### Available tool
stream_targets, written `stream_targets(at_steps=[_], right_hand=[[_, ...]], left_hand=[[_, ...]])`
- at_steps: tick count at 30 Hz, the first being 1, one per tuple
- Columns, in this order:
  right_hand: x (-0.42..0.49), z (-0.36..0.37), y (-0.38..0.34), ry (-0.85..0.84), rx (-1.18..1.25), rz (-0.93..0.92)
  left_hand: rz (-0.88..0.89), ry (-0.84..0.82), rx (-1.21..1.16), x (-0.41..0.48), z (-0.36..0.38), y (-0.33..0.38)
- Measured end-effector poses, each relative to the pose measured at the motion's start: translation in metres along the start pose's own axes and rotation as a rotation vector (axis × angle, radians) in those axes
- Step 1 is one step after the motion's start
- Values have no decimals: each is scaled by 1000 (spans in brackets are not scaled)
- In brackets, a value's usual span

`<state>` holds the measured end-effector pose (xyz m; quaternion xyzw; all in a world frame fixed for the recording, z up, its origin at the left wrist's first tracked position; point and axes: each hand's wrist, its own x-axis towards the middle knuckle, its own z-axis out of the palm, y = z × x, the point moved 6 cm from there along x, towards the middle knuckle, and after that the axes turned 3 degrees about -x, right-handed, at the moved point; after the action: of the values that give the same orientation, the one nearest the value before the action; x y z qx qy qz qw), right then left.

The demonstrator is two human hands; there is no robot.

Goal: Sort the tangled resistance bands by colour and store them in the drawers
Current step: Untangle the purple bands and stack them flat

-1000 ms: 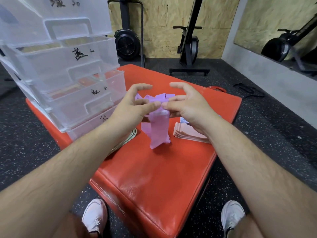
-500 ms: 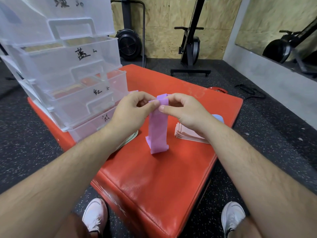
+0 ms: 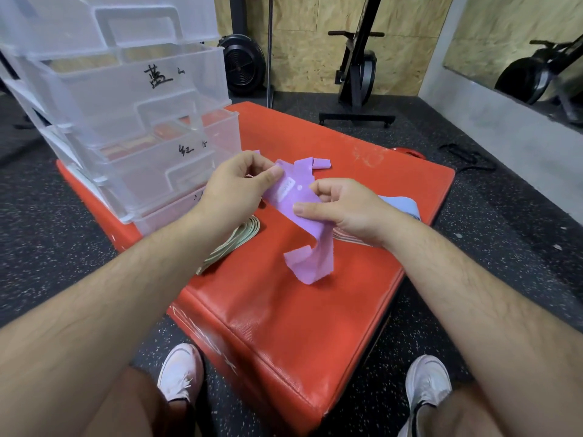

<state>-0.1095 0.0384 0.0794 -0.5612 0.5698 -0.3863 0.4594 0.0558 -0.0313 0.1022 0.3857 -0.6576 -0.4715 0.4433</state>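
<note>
Both hands pinch the purple band (image 3: pixel 303 212) above the red surface (image 3: pixel 284 313): left hand (image 3: pixel 235 187) its upper end; right hand (image 3: pixel 340 206) just below

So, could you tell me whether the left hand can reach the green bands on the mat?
Probably yes: the green bands lie uncovered close by the left hand, which must first release the purple band it pinches.
</note>
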Motion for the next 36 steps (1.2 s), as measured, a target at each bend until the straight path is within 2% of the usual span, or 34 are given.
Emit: stream_targets(at_steps=[7,14,18,23,27,30,36], right_hand=[[-17,-28,23,-107,-183,132],[-34,-72,63,-85,-471,320],[-44,-88,88,-23,-555,368],[-57,-94,121,100,-449,441],[-57,-92,124,221,-535,340],[-58,-91,120,257,-671,290],[-61,-87,118,234,-736,273]], left_hand=[[-132,115,39,-7,-33,-37],[-152,172,313,-28,-50,-76],[-76,108,621,-42,-41,-82],[43,-18,751,-56,-35,-94],[202,-172,922,-66,-22,-103],[180,-207,973,-69,-15,-106],[149,-209,1021,-66,-15,-113]])
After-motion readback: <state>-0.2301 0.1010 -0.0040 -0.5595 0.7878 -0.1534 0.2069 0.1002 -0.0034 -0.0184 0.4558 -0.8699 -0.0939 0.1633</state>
